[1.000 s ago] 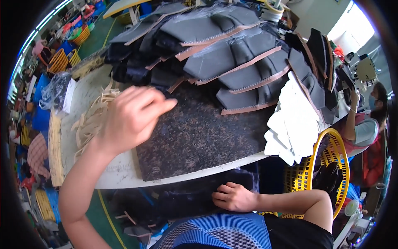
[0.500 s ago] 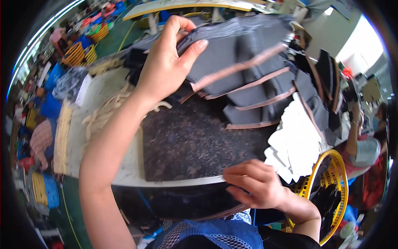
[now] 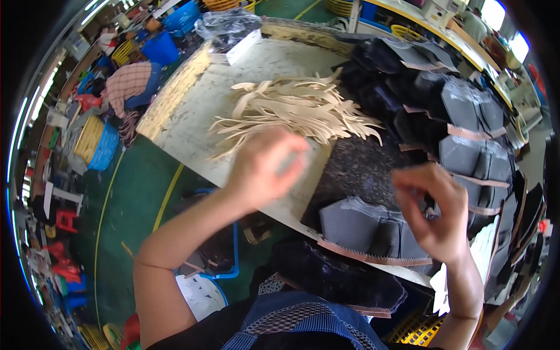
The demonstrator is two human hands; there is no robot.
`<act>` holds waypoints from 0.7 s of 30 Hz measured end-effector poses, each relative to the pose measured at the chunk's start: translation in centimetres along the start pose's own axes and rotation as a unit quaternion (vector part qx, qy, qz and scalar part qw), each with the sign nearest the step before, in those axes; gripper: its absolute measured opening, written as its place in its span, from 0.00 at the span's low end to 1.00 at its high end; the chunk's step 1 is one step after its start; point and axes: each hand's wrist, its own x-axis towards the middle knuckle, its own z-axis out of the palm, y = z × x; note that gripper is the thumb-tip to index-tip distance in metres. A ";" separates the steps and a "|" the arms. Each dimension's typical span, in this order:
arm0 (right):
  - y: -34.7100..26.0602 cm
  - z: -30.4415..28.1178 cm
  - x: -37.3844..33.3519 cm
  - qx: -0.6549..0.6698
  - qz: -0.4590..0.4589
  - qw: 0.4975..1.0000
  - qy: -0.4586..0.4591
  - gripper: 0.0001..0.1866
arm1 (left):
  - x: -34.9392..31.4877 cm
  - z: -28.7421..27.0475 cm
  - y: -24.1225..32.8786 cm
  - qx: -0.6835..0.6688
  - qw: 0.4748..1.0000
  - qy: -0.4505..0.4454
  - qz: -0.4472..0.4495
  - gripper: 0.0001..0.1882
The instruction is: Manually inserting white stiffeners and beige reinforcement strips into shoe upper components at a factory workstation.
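Note:
My left hand (image 3: 269, 168), smeared by motion, hovers over the near edge of the white tabletop (image 3: 192, 125). Its thumb and fingers curve apart with nothing visible between them. Just beyond it lies a loose heap of beige strips (image 3: 303, 111). To the right, my right hand (image 3: 436, 211) is above a grey fabric piece (image 3: 359, 230) with a brownish zigzag edge. Its fingers are bent and the thumb stands off, holding nothing I can see. That piece lies flat at the front of a dark speckled board (image 3: 361, 169). Another dark piece (image 3: 338, 280) rests across my lap.
Overlapping grey pieces (image 3: 472, 151) with brown edges line the table's right side, beside white pieces (image 3: 481, 245). A yellow basket (image 3: 417, 329) stands below right. A plastic-wrapped bundle (image 3: 227, 26) in a white box sits at the far left. Someone in a checked shirt (image 3: 128, 84) bends down farther left.
My view has turned left. The left hand has let go of the grey pieces and come lower and nearer. A grey piece now lies at the board's front edge; the right hand is farther right and higher.

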 end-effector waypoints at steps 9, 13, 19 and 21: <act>5.6 16.1 15.2 -0.209 -0.219 0.953 0.011 0.11 | 2.2 -2.5 -10.8 0.086 0.971 -0.064 -0.212 0.24; 6.2 19.2 16.1 -0.183 -0.263 0.947 0.038 0.06 | 1.5 -2.2 -11.4 0.054 0.974 -0.048 -0.213 0.22; 5.2 17.4 15.1 -0.118 -0.212 0.968 0.059 0.10 | 1.1 -3.0 -12.1 0.044 0.992 -0.063 -0.097 0.16; 5.7 17.1 14.9 -0.086 -0.189 0.976 0.061 0.08 | 1.5 -2.9 -11.2 0.042 0.994 -0.044 -0.088 0.15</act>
